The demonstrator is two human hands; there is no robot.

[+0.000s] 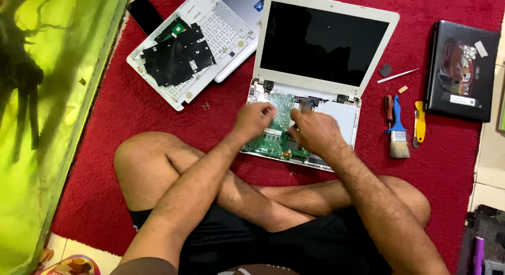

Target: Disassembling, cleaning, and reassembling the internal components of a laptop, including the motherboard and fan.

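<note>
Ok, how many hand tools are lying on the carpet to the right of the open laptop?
4: a red-handled screwdriver, a blue-handled brush beside it, a yellow tool further right, and a thin white pry stick above them. More may lie out of view.

operator: bare left hand (252, 119), bare right hand (314, 133) | forearms bare, hairy, no sleeves | no rings, watch or gloves visible | black shorts (263, 243) | legs bare, knees uncovered
</note>
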